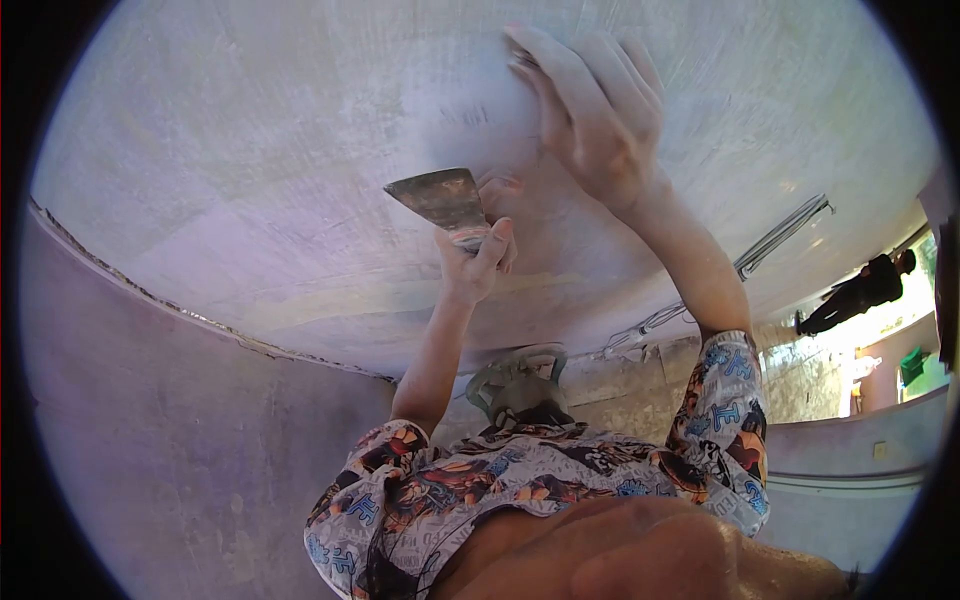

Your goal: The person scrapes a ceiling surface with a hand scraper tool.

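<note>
My left hand [472, 262] grips a putty knife [440, 200], its thumb along the handle end and the wide, stained metal blade tilted up to the left. The blade is close to a pale, plastered surface [300, 150]; whether it touches cannot be told. Higher and to the right, my right hand [605, 120] lies against the same surface, its fingers bent and the thumb side to the left. A small dark edge shows between its fingertips, too little to name. Whitish dust covers both hands.
A greyish wall [170, 420] meets the plastered surface along a rough seam at left. Beyond my chest stands a greenish chair [520, 385]. Thin metal rods or wires [785, 235] lie at right. A person in dark clothes [865, 285] is by a bright opening.
</note>
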`<state>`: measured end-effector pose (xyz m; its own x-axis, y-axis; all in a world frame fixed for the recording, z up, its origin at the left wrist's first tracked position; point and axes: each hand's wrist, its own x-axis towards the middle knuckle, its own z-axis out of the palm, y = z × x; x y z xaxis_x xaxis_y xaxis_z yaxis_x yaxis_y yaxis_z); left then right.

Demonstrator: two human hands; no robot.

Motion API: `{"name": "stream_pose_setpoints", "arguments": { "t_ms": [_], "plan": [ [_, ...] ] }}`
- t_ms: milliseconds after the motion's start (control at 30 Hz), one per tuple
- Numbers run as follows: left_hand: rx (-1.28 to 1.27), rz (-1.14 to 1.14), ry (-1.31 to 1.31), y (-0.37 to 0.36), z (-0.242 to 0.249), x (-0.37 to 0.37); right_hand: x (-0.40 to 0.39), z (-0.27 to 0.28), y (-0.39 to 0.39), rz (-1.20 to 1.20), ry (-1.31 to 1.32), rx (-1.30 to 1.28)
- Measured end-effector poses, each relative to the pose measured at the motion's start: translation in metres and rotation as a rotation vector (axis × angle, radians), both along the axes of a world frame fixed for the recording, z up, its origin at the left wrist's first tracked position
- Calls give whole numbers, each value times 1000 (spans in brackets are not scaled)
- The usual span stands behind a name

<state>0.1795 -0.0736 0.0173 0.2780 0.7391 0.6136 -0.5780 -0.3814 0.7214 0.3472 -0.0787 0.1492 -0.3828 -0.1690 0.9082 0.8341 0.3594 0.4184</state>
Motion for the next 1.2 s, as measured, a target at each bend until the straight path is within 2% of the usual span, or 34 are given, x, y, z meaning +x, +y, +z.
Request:
{"name": "stream_pose_setpoints", "arguments": {
  "t_ms": [100,167,233,267,333,433,567,633,767,833,867,933,1000,1067,1100,1167,1200],
  "plan": [
    [-38,-83,8,1,-12,1,7,-19,-14,-33,78,-48],
    [0,-44,43,4,-12,0,8,-9,-7,-68,92,-82],
    [28,-7,70,2,-9,0,-1,34,15,73,-87,185],
    [24,-1,51,0,-1,-1,-1,37,9,78,-96,194],
    [14,12,41,-1,-2,-5,2,30,-11,38,-105,-42],
    [-24,25,127,0,0,0,21,35,-19,-47,-228,-50],
    [24,-13,74,2,7,-3,0,43,-3,17,-258,59],
    [23,0,97,2,-1,-6,17,9,-22,-65,-202,-149],
    [5,27,94,6,-7,-4,22,11,-14,-140,-162,-154],
    [17,6,85,7,-3,-3,3,46,18,43,-105,212],
    [24,35,62,6,1,-2,4,41,14,40,-106,219],
    [23,74,56,4,1,-2,7,6,-3,-40,-147,-22],
    [-44,62,127,12,-9,-4,12,-42,-11,5,-200,-177],
    [-61,74,153,7,4,-3,28,-77,-25,4,-188,-416],
    [-73,80,167,5,8,-3,34,-89,-30,13,-191,-420],
    [-65,82,188,26,-17,-6,44,-106,-35,77,118,-592],
    [-51,71,214,31,-28,-10,40,-118,-41,80,116,-600]
  ]
}}
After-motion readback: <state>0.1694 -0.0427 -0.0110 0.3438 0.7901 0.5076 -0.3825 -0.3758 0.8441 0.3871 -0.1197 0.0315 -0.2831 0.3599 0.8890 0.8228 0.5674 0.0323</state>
